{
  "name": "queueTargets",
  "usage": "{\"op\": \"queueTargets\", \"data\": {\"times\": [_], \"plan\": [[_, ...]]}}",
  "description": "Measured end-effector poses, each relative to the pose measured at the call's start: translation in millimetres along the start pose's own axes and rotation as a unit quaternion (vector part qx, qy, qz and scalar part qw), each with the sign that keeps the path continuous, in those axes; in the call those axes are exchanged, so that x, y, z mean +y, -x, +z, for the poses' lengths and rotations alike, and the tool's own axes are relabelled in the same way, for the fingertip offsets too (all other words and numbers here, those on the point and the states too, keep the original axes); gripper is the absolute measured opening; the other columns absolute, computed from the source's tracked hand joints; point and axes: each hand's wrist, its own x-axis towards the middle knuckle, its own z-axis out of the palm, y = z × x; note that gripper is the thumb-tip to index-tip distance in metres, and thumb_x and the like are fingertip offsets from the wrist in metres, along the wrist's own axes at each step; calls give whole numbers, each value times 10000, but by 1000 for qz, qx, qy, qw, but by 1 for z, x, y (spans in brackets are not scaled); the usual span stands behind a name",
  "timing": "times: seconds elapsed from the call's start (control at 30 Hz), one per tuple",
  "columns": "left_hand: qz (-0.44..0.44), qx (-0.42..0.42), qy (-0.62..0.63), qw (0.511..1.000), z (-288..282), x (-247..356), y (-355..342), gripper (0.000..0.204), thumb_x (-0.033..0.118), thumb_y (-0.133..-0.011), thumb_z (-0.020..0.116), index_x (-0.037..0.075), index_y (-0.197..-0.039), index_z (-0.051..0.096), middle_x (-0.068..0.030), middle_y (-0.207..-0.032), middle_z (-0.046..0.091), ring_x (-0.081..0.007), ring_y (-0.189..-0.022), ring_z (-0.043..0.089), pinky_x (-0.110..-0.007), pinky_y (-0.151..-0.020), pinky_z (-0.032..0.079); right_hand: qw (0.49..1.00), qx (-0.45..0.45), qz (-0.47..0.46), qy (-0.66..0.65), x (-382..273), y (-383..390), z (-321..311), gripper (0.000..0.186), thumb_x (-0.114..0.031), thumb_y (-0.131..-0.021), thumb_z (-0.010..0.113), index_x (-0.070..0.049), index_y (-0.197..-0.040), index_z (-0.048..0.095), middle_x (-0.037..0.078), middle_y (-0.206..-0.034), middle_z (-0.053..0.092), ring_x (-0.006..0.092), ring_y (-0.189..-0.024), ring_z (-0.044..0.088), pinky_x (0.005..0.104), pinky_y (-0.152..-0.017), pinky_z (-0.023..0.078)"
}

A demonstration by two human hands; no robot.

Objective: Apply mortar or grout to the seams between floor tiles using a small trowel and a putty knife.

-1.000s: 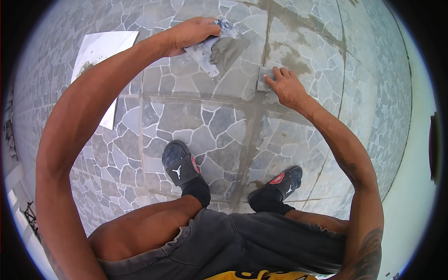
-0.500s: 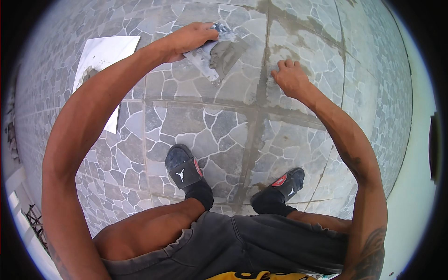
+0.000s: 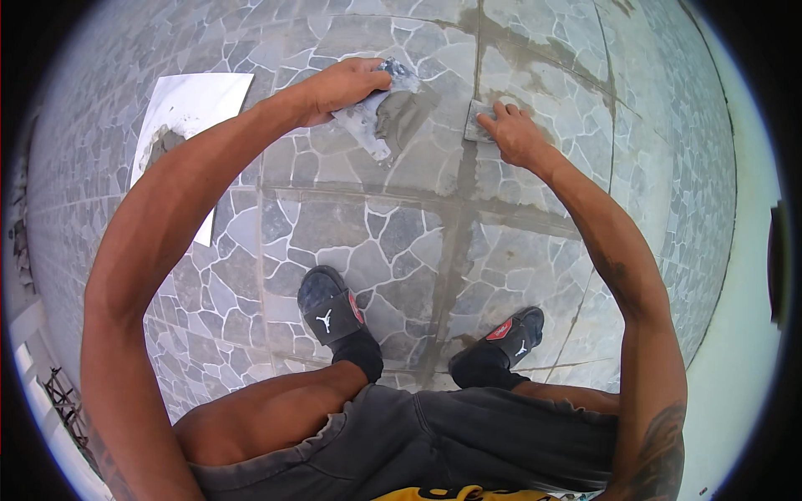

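Observation:
My left hand [image 3: 355, 88] grips a flat, pale plate or spreader [image 3: 359, 125] with crumpled, smeared material at its top, carrying a mound of wet grey grout [image 3: 401, 113] above the stone-patterned floor tiles [image 3: 351, 242]. My right hand [image 3: 514, 129] is closed on a small grey rectangular scraper [image 3: 478, 125], held against the floor beside a grout-smeared joint [image 3: 458, 209]. The joint forms a cross with a horizontal one, with grey residue spread along both.
A white marbled board [image 3: 180, 104] with grey mortar lies at the left, partly behind my left forearm. My two sandaled feet [image 3: 330, 309] rest below on the tiles. A pale wall [image 3: 735, 351] curves along the right; dark metal bars [image 3: 63, 401] show at lower left.
My right hand has moved up along the joint with the scraper and tilted it on the way. My left hand with the grout sits slightly lower in the view.

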Motion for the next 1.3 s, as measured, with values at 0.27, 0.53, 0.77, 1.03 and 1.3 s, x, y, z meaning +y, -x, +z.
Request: {"op": "queueTargets", "data": {"times": [0.27, 0.53, 0.77, 1.03, 1.3], "plan": [[7, 47, 28, 998, 4, 2, 12, 268, 213, -902, 490, 45, -1091, 580, -16, -901, 610, -97, -742, 586, -262, -684, 519, 998, -56, -32, 4, -26, 20, -21, 439, -62, -799, 626, -138, -1230, 594, 191, -1107, 550, 326, -1009, 567, 439, -809, 473], [1, 46, -2, 999, 11, 8, 8, 248, 210, -915, 487, 54, -1084, 580, -15, -907, 617, -92, -763, 600, -264, -696, 529, 984, -141, -47, 99, -44, 36, -27, 317, -94, -801, 632, -114, -1117, 641, 180, -1107, 549, 311, -995, 547, 438, -822, 444], [22, 13, 7, 1000, 9, 6, 2, 238, 207, -914, 484, 63, -1077, 582, -9, -897, 613, -92, -754, 590, -265, -701, 526, 994, 27, -90, 48, -74, 60, -8, 236, -120, -778, 644, -81, -1011, 663, 179, -1040, 573, 304, -973, 538, 428, -791, 431], [2, 30, 2, 1000, 14, 8, 7, 253, 209, -910, 480, 57, -1081, 587, -24, -912, 610, -98, -773, 582, -272, -712, 516, 994, 2, -101, 47, -82, 65, -19, 190, -102, -766, 644, -59, -952, 646, 209, -1036, 565, 298, -981, 520, 403, -780, 414], [1, 1, -19, 1000, 6, 10, 6, 313, 201, -926, 470, 59, -1188, 564, -20, -979, 613, -83, -838, 589, -252, -748, 530, 981, -170, -44, 80, -63, 54, -35, 288, -85, -764, 637, -67, -1050, 613, 207, -1086, 542, 303, -955, 525, 408, -777, 422]]}}
